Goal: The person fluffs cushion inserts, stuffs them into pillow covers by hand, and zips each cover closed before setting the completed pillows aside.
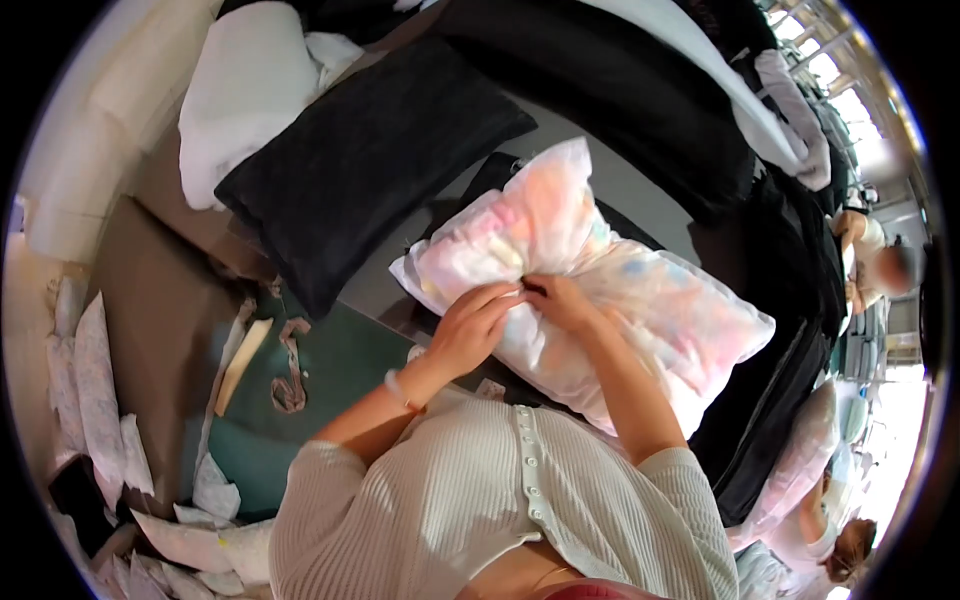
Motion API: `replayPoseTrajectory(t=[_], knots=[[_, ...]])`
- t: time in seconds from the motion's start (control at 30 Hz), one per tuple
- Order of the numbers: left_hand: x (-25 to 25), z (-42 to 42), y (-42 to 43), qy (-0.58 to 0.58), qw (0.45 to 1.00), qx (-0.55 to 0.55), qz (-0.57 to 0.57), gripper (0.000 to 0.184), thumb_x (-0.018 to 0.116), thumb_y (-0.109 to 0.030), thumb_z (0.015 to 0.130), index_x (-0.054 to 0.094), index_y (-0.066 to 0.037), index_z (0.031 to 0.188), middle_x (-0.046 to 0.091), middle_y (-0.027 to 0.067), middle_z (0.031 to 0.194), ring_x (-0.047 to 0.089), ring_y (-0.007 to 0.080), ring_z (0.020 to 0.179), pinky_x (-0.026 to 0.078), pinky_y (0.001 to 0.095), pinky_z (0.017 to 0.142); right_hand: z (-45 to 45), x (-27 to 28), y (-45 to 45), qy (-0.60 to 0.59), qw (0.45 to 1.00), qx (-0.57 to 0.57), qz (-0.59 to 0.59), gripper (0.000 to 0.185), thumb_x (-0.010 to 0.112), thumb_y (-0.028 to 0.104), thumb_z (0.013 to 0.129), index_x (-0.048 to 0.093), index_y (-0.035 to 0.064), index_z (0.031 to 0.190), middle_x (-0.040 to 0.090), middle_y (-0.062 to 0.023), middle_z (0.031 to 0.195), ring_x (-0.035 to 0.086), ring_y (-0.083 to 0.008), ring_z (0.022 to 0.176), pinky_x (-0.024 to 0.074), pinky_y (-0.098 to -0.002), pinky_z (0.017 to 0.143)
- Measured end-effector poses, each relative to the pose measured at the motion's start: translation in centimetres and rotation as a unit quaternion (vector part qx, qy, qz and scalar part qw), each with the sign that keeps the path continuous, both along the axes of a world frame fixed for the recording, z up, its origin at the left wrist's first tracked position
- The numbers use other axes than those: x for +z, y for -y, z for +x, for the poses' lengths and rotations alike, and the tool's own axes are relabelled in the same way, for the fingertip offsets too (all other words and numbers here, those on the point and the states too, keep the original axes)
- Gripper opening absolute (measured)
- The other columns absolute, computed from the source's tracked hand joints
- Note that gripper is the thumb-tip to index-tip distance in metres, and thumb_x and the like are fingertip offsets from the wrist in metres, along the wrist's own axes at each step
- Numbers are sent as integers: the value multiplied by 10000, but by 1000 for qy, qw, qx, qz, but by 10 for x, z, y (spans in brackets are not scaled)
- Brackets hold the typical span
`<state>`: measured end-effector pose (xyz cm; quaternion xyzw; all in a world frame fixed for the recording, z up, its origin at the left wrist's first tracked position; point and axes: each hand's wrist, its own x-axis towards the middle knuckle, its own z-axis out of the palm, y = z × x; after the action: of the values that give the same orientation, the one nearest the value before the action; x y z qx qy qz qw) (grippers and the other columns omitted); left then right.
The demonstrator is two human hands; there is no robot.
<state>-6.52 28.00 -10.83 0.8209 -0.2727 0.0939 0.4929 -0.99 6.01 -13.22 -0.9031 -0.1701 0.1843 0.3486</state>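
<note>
A plump pillow (640, 300) in a thin white cover lies slantwise in front of me, with pink, orange and blue filling showing through. My left hand (478, 318) is closed on its near left side, fingertips gathered at a puckered spot. Against those fingertips, my right hand (560, 303) also pinches the cover there, and creases run outward from the point. Whether something small sits between the fingers is hidden. Just beyond the hands, a black cushion (380, 160) lies flat on the grey surface (650, 195).
A white bundle (245, 90) is at the far left, and large black cushions (610, 90) line the back. At left stand a brown padded block (155, 310) and a green surface (330, 370) with a crumpled strip. Several white pillows (100, 390) are piled low left. Two other people (870, 260) are at right.
</note>
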Motion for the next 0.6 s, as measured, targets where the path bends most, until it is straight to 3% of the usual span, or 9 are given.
replayPoseTrajectory(t=[0.07, 0.13, 0.2, 0.23, 0.27, 0.3, 0.4, 0.43, 0.6], knots=[[-19, 34, 31, -13, 995, 10, 95, 474, 631, -146, 853, 542, -3, 1295, 519, 161, 1359, 391, 320, 1352, 314, 425, 1110, 18, -3, 7, 14, 1000, 0, -14, 398, 644, 175, 822, 608, 12, 1183, 670, -173, 1060, 641, -325, 980, 488, -397, 866], [-36, 69, 57, 40, 986, -9, 159, 598, 606, -202, 864, 435, 68, 1370, 393, 179, 1477, 271, 313, 1429, 232, 412, 1165, 37, -58, 26, 331, 934, -15, -136, 376, 575, 164, 870, 523, 8, 1207, 581, -171, 1190, 557, -328, 1115, 459, -389, 932], [-54, 97, 80, 71, 981, -16, 181, 630, 595, -209, 865, 404, 89, 1386, 356, 189, 1502, 232, 314, 1449, 200, 408, 1182, 62, -43, 23, 194, 951, -110, -214, 308, 507, 154, 905, 492, 42, 1191, 516, -146, 1256, 483, -329, 1189, 432, -398, 972], [-58, 110, 86, 50, 981, -25, 186, 668, 588, -221, 857, 373, 102, 1401, 326, 203, 1515, 204, 316, 1458, 174, 400, 1191, 70, -47, 24, 234, 942, -115, -213, 292, 449, 150, 930, 485, 49, 1202, 540, -145, 1193, 503, -340, 1155, 442, -415, 954], [-64, 115, 90, 28, 981, -34, 190, 706, 581, -233, 850, 342, 116, 1416, 296, 218, 1528, 175, 319, 1467, 148, 392, 1201, 78, -51, 26, 221, 948, -115, -199, 299, 483, 147, 916, 482, 49, 1199, 543, -151, 1187, 507, -347, 1149, 445, -417, 949], [-64, 113, 90, 58, 983, -4, 172, 629, 586, -207, 826, 442, 106, 1351, 389, 224, 1469, 250, 331, 1438, 194, 393, 1186, 79, -51, 27, 218, 951, -97, -196, 320, 499, 149, 910, 478, 48, 1213, 546, -156, 1186, 509, -352, 1147, 442, -422, 953], [-39, 96, 78, 13, 974, -28, 224, 506, 583, -211, 832, 546, 87, 1239, 493, 215, 1378, 337, 334, 1392, 241, 398, 1163, 65, -48, 24, 222, 958, -83, -165, 391, 558, 145, 882, 470, 36, 1246, 549, -171, 1195, 513, -362, 1145, 436, -431, 964], [-39, 89, 74, 72, 980, 31, 183, 416, 618, -232, 820, 606, 57, 1119, 579, 168, 1265, 438, 310, 1302, 323, 430, 1088, 58, -47, 21, 228, 960, -88, -135, 444, 602, 140, 859, 464, 26, 1266, 550, -180, 1205, 514, -369, 1146, 432, -435, 971], [-55, 99, 23, 85, 957, 127, 245, 368, 659, -212, 810, 623, -87, 1154, 585, 27, 1238, 494, 226, 1204, 373, 453, 976, 43, -40, 10, 275, 952, -62, -116, 578, 710, 101, 772, 464, -12, 1283, 544, -206, 1235, 511, -385, 1149, 431, -437, 973]])
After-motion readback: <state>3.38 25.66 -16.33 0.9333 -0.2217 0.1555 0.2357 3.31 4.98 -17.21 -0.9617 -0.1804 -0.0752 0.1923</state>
